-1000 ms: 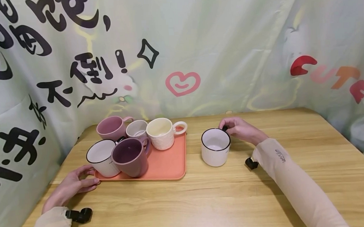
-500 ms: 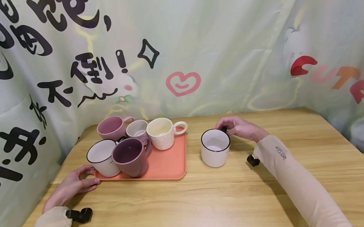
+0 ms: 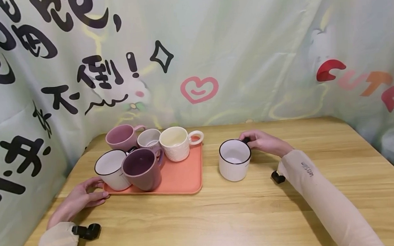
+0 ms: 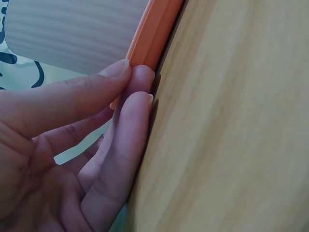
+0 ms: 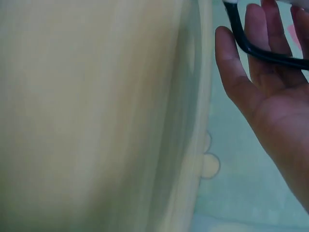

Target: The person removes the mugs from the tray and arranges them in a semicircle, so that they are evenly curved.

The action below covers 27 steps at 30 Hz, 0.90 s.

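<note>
head view: the pale wooden table (image 3: 221, 221) carries, at left, the coral rectangular tray (image 3: 185, 176); the left hand (image 3: 79, 198) pinches its near left corner. the right hand (image 3: 267, 142) has relaxed fingers loosely about, not clenched on, the black looped handle (image 5: 247, 47) of 1 white, black-rimmed cylindrical mug (image 3: 234, 171), upright, right of the tray. probable step: handling this mug with the tray steadied; the next move calls for either tightening on the handle or clearing it cleanly.

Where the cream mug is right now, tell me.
In the head view, the cream mug stands left of centre, towards the back of the orange tray, just right of the small pale cup.
</note>
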{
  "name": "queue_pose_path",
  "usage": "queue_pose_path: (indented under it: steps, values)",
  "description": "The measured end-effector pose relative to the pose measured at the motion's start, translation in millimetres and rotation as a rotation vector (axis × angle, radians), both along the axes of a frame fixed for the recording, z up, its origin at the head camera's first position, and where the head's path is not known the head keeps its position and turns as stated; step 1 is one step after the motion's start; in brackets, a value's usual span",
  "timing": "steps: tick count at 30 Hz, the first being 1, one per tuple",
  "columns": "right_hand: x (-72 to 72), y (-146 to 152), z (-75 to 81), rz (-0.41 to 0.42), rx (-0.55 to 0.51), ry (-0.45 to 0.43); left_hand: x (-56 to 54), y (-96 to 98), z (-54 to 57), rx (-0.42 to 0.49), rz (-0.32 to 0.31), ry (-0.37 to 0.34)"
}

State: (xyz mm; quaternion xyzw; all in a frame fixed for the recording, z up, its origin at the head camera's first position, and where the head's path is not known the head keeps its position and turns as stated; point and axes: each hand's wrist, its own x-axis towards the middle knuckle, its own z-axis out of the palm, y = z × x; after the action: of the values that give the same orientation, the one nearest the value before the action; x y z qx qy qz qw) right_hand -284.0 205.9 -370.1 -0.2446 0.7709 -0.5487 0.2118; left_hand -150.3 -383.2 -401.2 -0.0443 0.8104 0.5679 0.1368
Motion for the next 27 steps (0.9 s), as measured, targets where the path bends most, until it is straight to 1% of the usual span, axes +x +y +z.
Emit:
queue_pose_path:
  steps: [3,6,8,11,14,18,21,24,27]
  values:
    - [0.8,6,0.6,0.036,-0.004,0.013,-0.4,-1.6,1.9,-0.011,0.003,0.008]
    - [-1.0,12,3.3,0.115,0.006,0.026,0.0,-2.8,2.2,-0.012,0.007,0.001]
    - [-4.0,17,7.5,0.155,0.017,0.013,0.2,-2.9,1.8,-0.006,0.001,0.000]
    - [-10.4,22,18.6,0.174,0.047,-0.010,0.2,-2.0,1.3,-0.003,-0.004,0.007]
    - [-13.3,22,35.3,0.133,0.070,0.008,0.2,-1.3,1.0,-0.004,-0.011,0.015]
    - [-11.4,11,62.1,0.024,0.137,0.058,-0.2,-1.4,1.0,-0.001,-0.009,0.009]
    - [-9.2,-1,79.2,-0.042,0.197,0.042,-0.7,-1.1,1.3,0.007,-0.006,0.004]
    - [-7.3,-12,90.2,-0.073,0.218,0.013,-1.1,-0.3,1.3,0.012,-0.002,0.003]
    - [-5.7,-20,96.4,-0.095,0.214,0.001,-1.0,-0.2,1.4,0.004,-0.009,0.005]
